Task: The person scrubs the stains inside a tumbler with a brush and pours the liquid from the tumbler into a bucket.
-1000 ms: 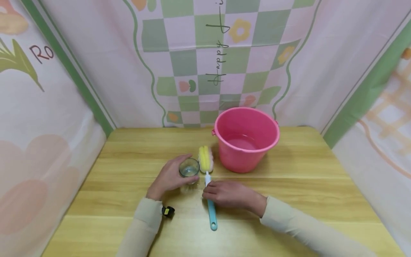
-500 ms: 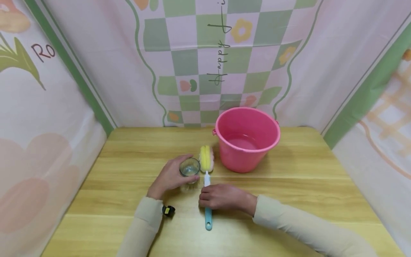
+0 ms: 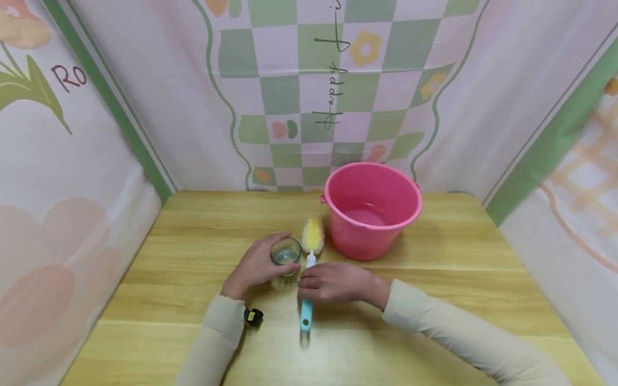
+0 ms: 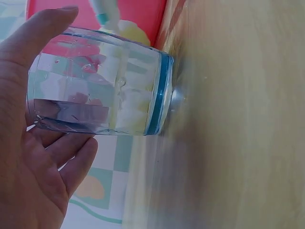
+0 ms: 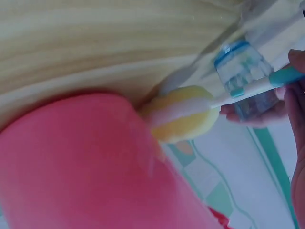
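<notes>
My left hand [image 3: 258,262] holds a clear drinking glass [image 3: 286,253] upright by its side, thumb in front and fingers behind. In the left wrist view the glass [image 4: 102,86] has a blue band near its base, and droplets cling to its wall. My right hand [image 3: 335,282] grips the handle of a sponge cup brush [image 3: 313,236], just right of the glass. Its teal handle end is lifted, with a shadow below. The right wrist view shows the brush's yellow and pale sponge head [image 5: 183,114] close to the bucket; whether it touches the table, I cannot tell.
A pink bucket [image 3: 367,236] stands right behind the brush, with what looks like some water in it. The wooden table [image 3: 203,220] ends at patterned cloth walls [image 3: 275,96]. A small black device [image 3: 253,317] sits at the left wrist.
My right hand first slid left and down the brush handle, then rose with the brush. The handle's end swung left and lifted off the table. My left hand and the glass stayed put.
</notes>
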A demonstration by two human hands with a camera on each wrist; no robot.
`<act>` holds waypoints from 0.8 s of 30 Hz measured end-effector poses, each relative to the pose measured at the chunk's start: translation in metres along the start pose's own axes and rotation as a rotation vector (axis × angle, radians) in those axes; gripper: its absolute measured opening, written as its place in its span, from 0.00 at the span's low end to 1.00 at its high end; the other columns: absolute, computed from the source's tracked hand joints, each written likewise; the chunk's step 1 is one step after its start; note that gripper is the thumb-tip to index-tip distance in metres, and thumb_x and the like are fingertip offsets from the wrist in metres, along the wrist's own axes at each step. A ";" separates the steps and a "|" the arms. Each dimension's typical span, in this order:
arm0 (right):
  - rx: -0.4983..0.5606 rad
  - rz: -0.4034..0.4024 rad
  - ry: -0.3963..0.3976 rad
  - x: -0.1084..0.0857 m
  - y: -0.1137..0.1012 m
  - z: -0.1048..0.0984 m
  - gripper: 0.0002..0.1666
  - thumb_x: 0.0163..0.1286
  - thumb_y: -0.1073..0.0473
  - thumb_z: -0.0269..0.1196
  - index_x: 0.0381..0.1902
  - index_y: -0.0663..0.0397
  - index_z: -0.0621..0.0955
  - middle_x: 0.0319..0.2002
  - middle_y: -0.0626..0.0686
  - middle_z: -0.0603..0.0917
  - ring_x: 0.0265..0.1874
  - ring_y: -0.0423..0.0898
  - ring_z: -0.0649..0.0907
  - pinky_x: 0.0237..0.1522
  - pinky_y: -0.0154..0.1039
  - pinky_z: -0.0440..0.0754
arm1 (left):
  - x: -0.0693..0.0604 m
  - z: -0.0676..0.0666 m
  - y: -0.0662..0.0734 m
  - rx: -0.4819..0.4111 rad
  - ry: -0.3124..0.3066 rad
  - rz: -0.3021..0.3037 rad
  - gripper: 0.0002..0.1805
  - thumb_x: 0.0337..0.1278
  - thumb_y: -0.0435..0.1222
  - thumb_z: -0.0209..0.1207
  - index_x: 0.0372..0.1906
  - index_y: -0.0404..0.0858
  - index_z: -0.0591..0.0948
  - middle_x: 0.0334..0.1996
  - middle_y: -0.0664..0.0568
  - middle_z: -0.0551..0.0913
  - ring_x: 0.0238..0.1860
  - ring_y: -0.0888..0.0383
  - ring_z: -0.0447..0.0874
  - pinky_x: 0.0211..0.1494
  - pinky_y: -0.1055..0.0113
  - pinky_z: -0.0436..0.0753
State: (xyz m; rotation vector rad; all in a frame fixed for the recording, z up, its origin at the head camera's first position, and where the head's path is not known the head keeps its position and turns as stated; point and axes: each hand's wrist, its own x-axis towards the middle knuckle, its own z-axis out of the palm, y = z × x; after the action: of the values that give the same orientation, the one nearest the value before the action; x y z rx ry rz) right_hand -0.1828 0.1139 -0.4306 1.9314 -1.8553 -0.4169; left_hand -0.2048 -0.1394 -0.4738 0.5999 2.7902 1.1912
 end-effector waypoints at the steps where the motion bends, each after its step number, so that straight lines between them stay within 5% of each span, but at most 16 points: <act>1: -0.018 0.006 0.008 -0.001 0.002 -0.002 0.17 0.73 0.61 0.69 0.58 0.46 0.85 0.55 0.43 0.90 0.57 0.41 0.87 0.62 0.34 0.83 | 0.000 0.000 0.000 -0.003 -0.002 0.003 0.49 0.52 0.56 0.78 0.76 0.43 0.72 0.71 0.46 0.79 0.69 0.45 0.80 0.71 0.45 0.79; 7: 0.001 0.142 0.083 -0.008 0.015 -0.010 0.26 0.67 0.60 0.75 0.62 0.51 0.82 0.59 0.49 0.89 0.58 0.44 0.88 0.61 0.38 0.85 | 0.000 0.000 -0.001 -0.025 -0.015 0.008 0.48 0.54 0.54 0.77 0.77 0.41 0.72 0.69 0.45 0.81 0.65 0.47 0.82 0.67 0.47 0.81; 11: 0.059 0.269 0.220 -0.006 0.028 -0.013 0.26 0.66 0.59 0.76 0.59 0.56 0.81 0.54 0.50 0.90 0.55 0.46 0.89 0.58 0.38 0.86 | 0.000 0.000 -0.002 -0.037 -0.014 0.014 0.46 0.55 0.51 0.77 0.76 0.40 0.72 0.65 0.44 0.83 0.59 0.49 0.84 0.62 0.50 0.84; 17: 0.195 0.507 0.397 -0.002 0.050 -0.017 0.20 0.66 0.61 0.76 0.52 0.58 0.82 0.45 0.52 0.90 0.46 0.46 0.91 0.50 0.38 0.89 | 0.000 0.001 -0.002 -0.041 -0.005 0.016 0.46 0.54 0.52 0.78 0.75 0.40 0.73 0.66 0.45 0.83 0.60 0.49 0.84 0.65 0.47 0.82; 24: 0.296 0.746 0.486 0.009 0.063 -0.027 0.18 0.66 0.62 0.76 0.46 0.63 0.80 0.32 0.54 0.85 0.28 0.46 0.83 0.34 0.38 0.88 | 0.000 0.001 -0.001 -0.032 -0.002 0.011 0.47 0.53 0.54 0.77 0.75 0.41 0.74 0.69 0.47 0.81 0.66 0.48 0.82 0.69 0.45 0.80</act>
State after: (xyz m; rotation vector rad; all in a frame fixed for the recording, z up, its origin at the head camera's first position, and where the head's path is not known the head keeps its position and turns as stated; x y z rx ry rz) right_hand -0.2232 0.1070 -0.3752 1.1831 -2.1689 0.5337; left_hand -0.2053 -0.1393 -0.4753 0.6146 2.7647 1.2338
